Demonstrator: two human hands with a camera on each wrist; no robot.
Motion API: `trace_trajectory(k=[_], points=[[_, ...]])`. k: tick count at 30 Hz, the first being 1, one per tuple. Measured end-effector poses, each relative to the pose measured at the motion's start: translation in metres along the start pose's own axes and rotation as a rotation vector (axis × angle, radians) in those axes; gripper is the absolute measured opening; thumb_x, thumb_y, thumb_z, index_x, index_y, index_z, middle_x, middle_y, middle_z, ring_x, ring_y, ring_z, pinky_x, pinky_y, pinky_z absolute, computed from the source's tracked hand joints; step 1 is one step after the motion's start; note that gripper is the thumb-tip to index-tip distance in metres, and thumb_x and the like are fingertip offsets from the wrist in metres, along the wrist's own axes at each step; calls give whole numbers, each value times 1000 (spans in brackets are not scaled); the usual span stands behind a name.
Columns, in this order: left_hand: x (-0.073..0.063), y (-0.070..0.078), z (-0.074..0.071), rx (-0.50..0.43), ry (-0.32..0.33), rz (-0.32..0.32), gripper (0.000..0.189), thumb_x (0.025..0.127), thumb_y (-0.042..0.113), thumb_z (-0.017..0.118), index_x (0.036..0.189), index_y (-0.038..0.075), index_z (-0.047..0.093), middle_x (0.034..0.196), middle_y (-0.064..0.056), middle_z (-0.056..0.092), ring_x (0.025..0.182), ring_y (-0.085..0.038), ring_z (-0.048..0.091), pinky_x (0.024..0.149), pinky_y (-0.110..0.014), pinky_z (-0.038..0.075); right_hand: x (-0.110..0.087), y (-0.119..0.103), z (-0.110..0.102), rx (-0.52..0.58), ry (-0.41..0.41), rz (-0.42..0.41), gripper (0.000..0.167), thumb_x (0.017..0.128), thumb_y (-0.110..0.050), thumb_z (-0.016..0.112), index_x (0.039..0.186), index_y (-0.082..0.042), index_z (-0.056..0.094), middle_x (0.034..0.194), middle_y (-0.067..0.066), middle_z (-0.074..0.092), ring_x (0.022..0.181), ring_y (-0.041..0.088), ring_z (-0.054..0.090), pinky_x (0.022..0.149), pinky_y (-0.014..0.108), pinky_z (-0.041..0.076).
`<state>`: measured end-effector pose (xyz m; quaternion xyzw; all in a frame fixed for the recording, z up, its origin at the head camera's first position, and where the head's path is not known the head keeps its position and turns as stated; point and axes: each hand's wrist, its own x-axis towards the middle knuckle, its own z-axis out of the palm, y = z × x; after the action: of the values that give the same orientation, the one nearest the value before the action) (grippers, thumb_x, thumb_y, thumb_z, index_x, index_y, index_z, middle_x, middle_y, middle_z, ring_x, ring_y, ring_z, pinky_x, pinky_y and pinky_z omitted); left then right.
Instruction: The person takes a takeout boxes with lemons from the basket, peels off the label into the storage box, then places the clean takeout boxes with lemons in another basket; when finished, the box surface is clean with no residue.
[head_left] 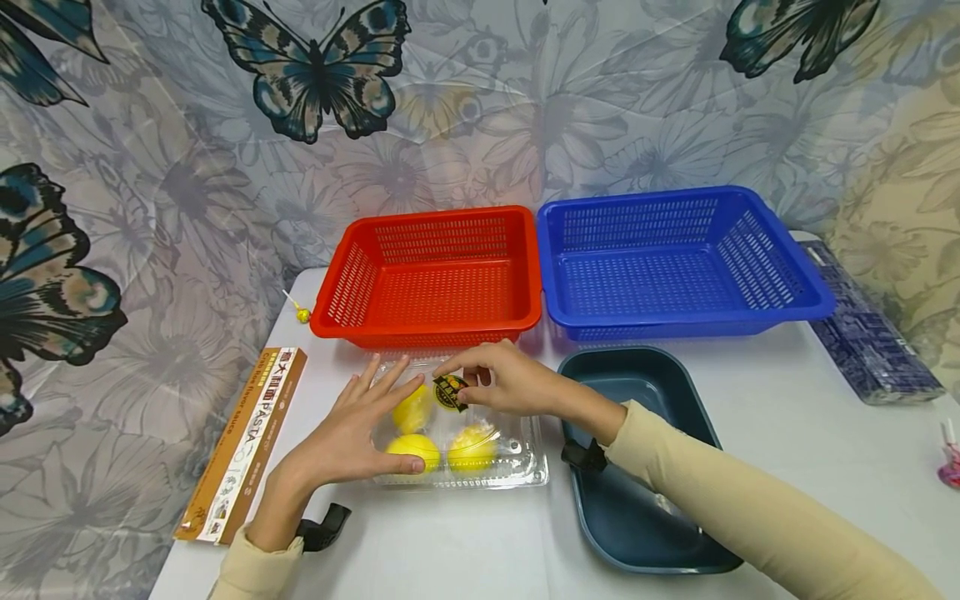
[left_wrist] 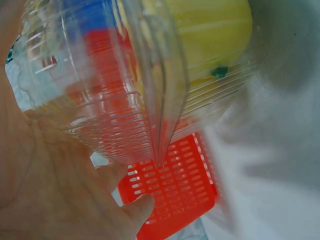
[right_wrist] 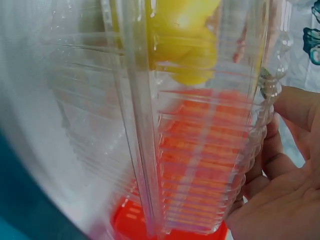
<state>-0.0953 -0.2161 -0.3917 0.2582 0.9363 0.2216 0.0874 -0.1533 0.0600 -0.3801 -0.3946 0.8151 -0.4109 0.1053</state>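
A clear plastic clamshell box lies on the white table, with yellow lemon-like rounds inside. One yellow round shows a small green spot in the left wrist view. My left hand rests over the box's left side, fingers spread and straight, thumb across the near left round. On the lid is a round black-and-yellow sticker. My right hand comes from the right with curled fingers, pinching the sticker's edge between thumb and index finger. In the right wrist view the right hand is close against the lid.
Behind the box stand a red basket and a blue basket. A dark teal tray lies under my right forearm. At left is a long brown pasta box, with a lollipop beyond it. A dark patterned package lies right.
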Motion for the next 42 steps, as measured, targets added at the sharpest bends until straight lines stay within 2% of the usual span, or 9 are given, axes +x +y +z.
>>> trace_trajectory(k=[1, 4, 9, 18, 23, 26, 33, 38, 42], points=[[0, 0, 0, -1, -1, -1, 103, 74, 66, 79, 159, 27, 37, 172, -4, 17, 159, -42, 1, 122, -71, 6, -1, 0, 0, 14, -2, -2, 38, 92, -9, 74, 130, -13, 70, 82, -4, 64, 70, 8, 52, 63, 19, 46], [0, 0, 0, -5, -1, -4, 103, 73, 66, 80, 159, 27, 37, 172, -5, 18, 159, -41, 0, 122, -71, 6, -3, 0, -1, 36, -2, 0, 38, 93, -8, 73, 130, -13, 70, 82, -4, 63, 70, 8, 52, 63, 22, 48], [1, 1, 0, -2, 2, -6, 103, 73, 66, 79, 159, 27, 38, 172, -6, 18, 159, -42, 1, 121, -72, 7, -9, 1, -4, 70, 3, 16, 37, 94, -8, 72, 130, -13, 69, 94, 1, 69, 74, 11, 53, 66, 27, 50], [1, 2, -1, 1, -4, -18, 104, 72, 67, 80, 159, 29, 37, 172, -2, 17, 159, -41, 1, 123, -70, 6, -23, 2, -15, 133, 27, 15, 32, 95, -6, 70, 127, -10, 71, 106, 3, 73, 80, 13, 57, 71, 27, 54], [1, 3, -3, -1, -9, -23, 105, 71, 65, 82, 159, 32, 35, 172, -2, 18, 160, -38, -1, 124, -69, 4, -35, 1, -23, 134, 65, 49, 33, 95, -7, 69, 128, -10, 70, 98, 1, 72, 83, 14, 59, 76, 24, 54], [1, 4, -3, -1, -15, -27, 106, 71, 66, 82, 160, 32, 34, 173, -2, 17, 160, -37, -3, 125, -67, 4, -44, 3, -29, 125, 96, 73, 33, 95, -7, 69, 128, -10, 70, 90, -1, 67, 82, 16, 58, 75, 23, 52], [1, 5, -4, -21, -22, -38, 108, 71, 66, 82, 160, 28, 35, 173, 1, 14, 161, -33, -5, 126, -64, 3, -68, 13, -40, 130, 144, 130, 34, 97, -8, 68, 131, -14, 68, 96, 0, 68, 83, 18, 56, 70, 23, 50], [1, 4, -3, -23, -18, -29, 108, 71, 63, 83, 160, 25, 36, 173, -1, 14, 161, -33, -5, 125, -65, 4, -87, 23, -46, 110, 186, 163, 35, 96, -9, 69, 131, -14, 68, 86, 1, 58, 78, 15, 53, 65, 22, 46], [1, 3, -3, -17, -17, -22, 107, 71, 63, 83, 160, 27, 35, 173, -1, 14, 161, -34, -4, 125, -66, 4, -100, 28, -50, 88, 207, 192, 34, 97, -11, 68, 131, -14, 67, 87, 0, 56, 78, 14, 53, 65, 22, 46]])
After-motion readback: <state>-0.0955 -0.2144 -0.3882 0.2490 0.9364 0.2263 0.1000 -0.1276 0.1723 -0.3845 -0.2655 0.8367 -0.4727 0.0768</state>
